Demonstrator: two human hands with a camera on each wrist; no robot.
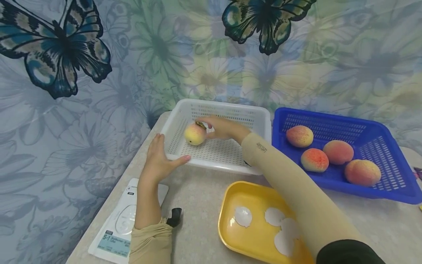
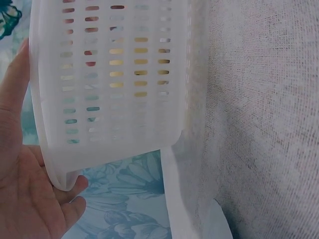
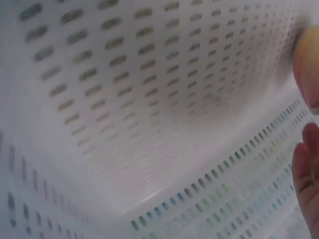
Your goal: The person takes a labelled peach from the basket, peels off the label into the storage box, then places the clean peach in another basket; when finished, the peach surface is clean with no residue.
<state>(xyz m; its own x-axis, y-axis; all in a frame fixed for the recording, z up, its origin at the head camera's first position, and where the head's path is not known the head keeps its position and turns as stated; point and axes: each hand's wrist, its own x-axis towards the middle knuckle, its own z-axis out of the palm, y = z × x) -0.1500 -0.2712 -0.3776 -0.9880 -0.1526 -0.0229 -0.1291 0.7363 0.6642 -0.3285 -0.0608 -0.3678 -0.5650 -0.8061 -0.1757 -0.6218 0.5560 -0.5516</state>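
In the head view a yellow-pink peach (image 1: 195, 134) with a dark leaf lies in a white plastic basket (image 1: 214, 165). My right hand (image 1: 219, 126) reaches into the basket beside the peach, fingers extended toward the leaf. In the right wrist view a small gap shows between those fingertips (image 3: 310, 144) and the peach (image 3: 308, 67). Around the basket's front left corner lies my left hand (image 1: 158, 161), its thumb along the front rim and its fingers straight along the left side. The left wrist view shows this hand (image 2: 30, 194) touching the basket's rim (image 2: 40, 114).
A blue basket (image 1: 343, 192) at right holds several peaches (image 1: 362, 172). In front stands a yellow tray (image 1: 237, 245) with several thin white round pieces (image 1: 243, 216), partly under my right arm. A flat white object (image 1: 115, 223) with a blue panel lies by my left forearm. Patterned cloth hangs behind.
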